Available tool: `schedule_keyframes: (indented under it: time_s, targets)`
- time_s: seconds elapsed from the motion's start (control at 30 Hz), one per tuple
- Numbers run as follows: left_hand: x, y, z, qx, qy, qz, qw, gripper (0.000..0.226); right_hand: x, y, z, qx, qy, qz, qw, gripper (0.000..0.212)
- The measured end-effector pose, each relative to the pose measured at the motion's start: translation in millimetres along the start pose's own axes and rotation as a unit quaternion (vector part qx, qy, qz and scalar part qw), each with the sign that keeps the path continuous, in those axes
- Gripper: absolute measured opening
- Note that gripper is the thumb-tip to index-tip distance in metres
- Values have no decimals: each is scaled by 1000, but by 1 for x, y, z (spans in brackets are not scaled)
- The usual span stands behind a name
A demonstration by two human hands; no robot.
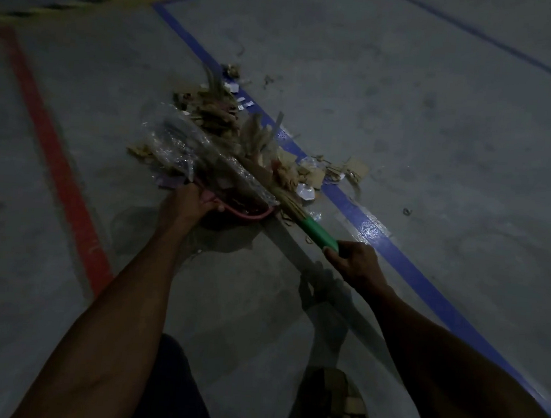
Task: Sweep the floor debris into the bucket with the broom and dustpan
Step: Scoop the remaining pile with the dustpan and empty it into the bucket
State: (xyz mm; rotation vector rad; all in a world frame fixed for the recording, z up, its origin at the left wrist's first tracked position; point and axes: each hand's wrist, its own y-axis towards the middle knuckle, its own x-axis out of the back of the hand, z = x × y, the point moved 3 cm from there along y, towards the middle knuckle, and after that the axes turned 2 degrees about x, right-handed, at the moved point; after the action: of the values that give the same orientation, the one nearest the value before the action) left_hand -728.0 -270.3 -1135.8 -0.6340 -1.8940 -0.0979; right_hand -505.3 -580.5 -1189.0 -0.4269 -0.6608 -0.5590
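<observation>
The left hand (189, 203) grips the rim of the pink dustpan (234, 210), which holds crumpled clear plastic wrap (180, 142) and cardboard scraps. The right hand (357, 264) clenches the green handle of the grass broom (320, 233), its bristles lying across the debris pile (306, 173) on the blue floor line (396, 251).
</observation>
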Motion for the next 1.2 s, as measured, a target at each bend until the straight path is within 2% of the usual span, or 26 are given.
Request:
schedule_keyframes:
  time_s: [0.1,0.3,0.53,0.6,0.7,0.8,0.87,1.0,1.1,1.17,1.2]
  targets:
    - [8,-2,-8,0,-7,-19,1000,54,4,6,10,3,-1,-7,1000,34]
    - [38,-10,-8,21,-53,-55,997,55,33,26,48,89,-77,-33,993,37]
    - [96,-37,-6,52,-104,-95,989,53,69,66,111,158,-131,-1,979,53]
    - [123,-46,-5,72,-105,-105,986,55,77,73,139,176,-142,1,974,60]
    - [164,-57,-4,100,-115,-127,980,70,89,74,183,206,-135,13,969,53]
    - [215,-80,-13,142,-114,-128,975,63,107,65,229,202,-125,35,971,46]
    - [252,-96,-18,164,-104,-135,972,68,121,56,264,212,-123,55,968,52]
    - [321,-123,-13,202,-81,-145,965,92,159,35,330,224,-116,76,965,68]
    - [367,-138,1,231,-98,-151,956,94,197,10,386,213,-126,102,963,71]
    - [413,-171,-24,245,-107,-142,953,96,224,-9,424,215,-115,112,963,72]
    - [443,-192,-50,246,-118,-145,951,90,238,-18,442,215,-112,114,963,72]
